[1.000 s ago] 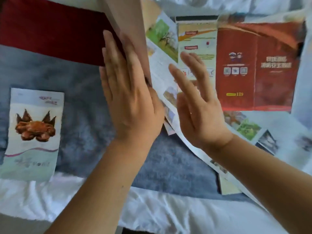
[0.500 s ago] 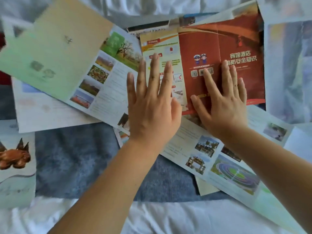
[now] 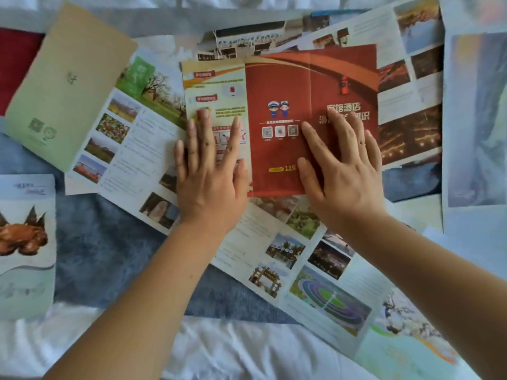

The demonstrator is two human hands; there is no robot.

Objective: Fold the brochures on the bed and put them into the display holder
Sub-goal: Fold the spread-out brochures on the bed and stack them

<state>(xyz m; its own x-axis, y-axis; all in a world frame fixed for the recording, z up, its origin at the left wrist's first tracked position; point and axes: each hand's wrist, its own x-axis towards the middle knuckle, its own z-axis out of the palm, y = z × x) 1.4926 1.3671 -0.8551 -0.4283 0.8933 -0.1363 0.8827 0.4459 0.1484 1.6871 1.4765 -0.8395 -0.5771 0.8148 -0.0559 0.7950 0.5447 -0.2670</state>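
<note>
Compared with half a second ago, both hands sit slightly lower on the red glossy-paper tri-fold brochure (image 3: 285,116), and the view has closed in a little; the layout of papers is otherwise unchanged.

The left hand (image 3: 210,174) lies flat, palm down, fingers spread, on the brochure's cream left panel and its lower edge. The right hand (image 3: 343,171) lies flat as well, fingers splayed, covering part of the white lettering on the red right-hand panel — thumb reaching toward the middle panel. Neither hand pinches anything.

The red brochure lies open, three panels showing, with two visible vertical creases. It rests on top of a long white fold-out leaflet with small landscape photographs (image 3: 301,259), which runs diagonally from upper left to lower right. That leaflet's green-to-tan end panel (image 3: 65,86) tilts up at upper left.

A pale card-like brochure printed with a brown crab (image 3: 26,237) lies apart at the left edge, on a grey-blue fuzzy blanket (image 3: 104,242). Wrinkled white bed sheet (image 3: 225,349) shows along the near edge. More photo leaflets overlap behind and to the right — details blurred.
</note>
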